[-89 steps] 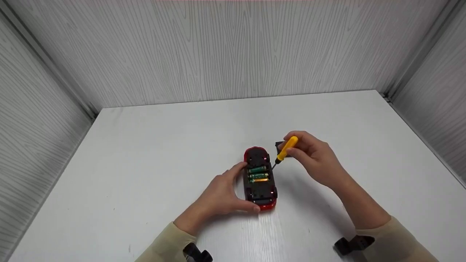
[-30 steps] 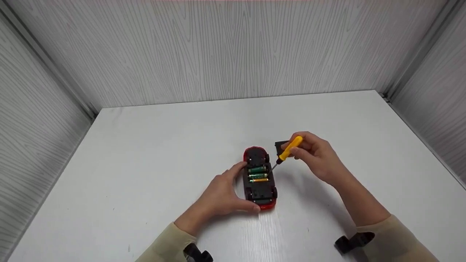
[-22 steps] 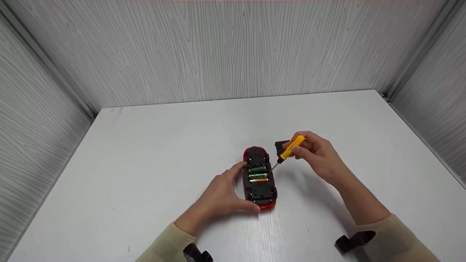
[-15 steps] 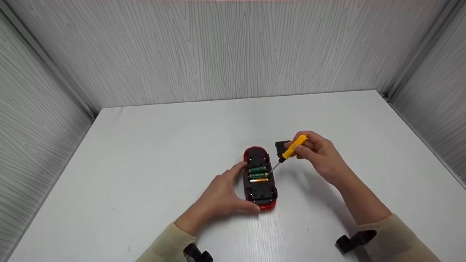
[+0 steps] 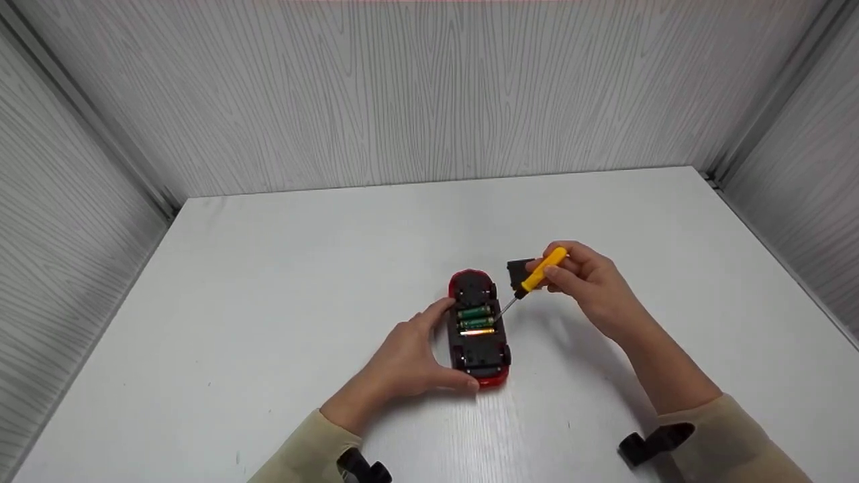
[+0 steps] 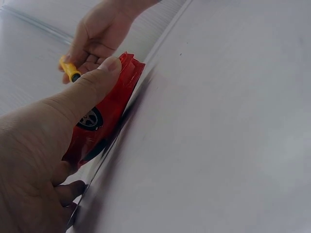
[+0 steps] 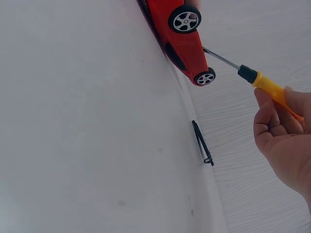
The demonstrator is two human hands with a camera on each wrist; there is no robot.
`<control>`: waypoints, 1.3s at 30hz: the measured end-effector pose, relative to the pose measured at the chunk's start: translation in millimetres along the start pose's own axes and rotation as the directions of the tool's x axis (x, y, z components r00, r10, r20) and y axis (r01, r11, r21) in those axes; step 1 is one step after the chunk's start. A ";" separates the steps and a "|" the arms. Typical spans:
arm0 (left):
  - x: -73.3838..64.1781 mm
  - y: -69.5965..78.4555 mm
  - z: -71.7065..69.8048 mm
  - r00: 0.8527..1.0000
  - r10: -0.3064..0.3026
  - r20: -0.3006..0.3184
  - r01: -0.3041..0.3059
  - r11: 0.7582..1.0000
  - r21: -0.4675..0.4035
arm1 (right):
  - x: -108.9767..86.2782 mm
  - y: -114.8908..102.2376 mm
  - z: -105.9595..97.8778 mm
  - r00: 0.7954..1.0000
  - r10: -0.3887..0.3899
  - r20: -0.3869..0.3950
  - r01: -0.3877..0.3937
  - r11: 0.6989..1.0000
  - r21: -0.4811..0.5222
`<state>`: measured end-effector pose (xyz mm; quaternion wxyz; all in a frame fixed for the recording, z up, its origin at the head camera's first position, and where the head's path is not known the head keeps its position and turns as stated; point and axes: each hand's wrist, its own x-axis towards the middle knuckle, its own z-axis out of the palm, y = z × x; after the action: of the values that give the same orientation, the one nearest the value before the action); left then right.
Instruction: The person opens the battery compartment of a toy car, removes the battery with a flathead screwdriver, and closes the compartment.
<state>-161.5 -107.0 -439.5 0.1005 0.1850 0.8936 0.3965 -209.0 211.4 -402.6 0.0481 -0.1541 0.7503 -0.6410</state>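
Observation:
A red toy car (image 5: 484,352) lies upside down on the table, its black underside facing up. Three batteries (image 5: 476,323) sit side by side in its uncovered compartment, two green and one orange-gold. My left hand (image 5: 406,359) grips the car from the left, thumb at the near end and fingers toward the far side. Between thumb and fingers, my right hand (image 5: 590,288) pinches a screwdriver (image 5: 545,268) by its yellow handle. The metal shaft slants down to the right ends of the batteries. In the right wrist view the screwdriver's tip (image 7: 206,50) is behind the car's edge.
A black battery cover (image 5: 519,273) lies on the white table (image 5: 302,282) right of the car, partly hidden behind the right hand. Wood-grain panels (image 5: 429,94) stand at the back and both sides. Each sleeve carries a black wrist mount (image 5: 654,446).
The right hand has shifted slightly right, and the screwdriver tip has moved from the car's right edge onto the battery ends. The left hand and the car have stayed put.

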 end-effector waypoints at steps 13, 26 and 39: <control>1.2 0.1 0.6 1.000 -0.018 0.013 0.018 1.000 0.006 | -1.8 -16.4 6.5 0.991 -0.123 -0.054 0.117 0.988 -0.097; 0.4 2.4 -0.1 0.999 -0.043 0.013 0.042 0.999 0.022 | -8.6 -29.9 21.0 0.982 -0.189 0.010 0.187 0.964 -0.190; 1.0 3.2 1.0 0.999 -0.035 0.015 0.034 0.999 0.007 | -15.7 -37.2 29.7 0.975 -0.221 0.015 0.216 0.938 -0.272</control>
<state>-161.3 -104.0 -437.8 0.1136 0.1730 0.8972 0.3901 -179.8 183.0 -373.4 -0.0509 -0.2365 0.8099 -0.5344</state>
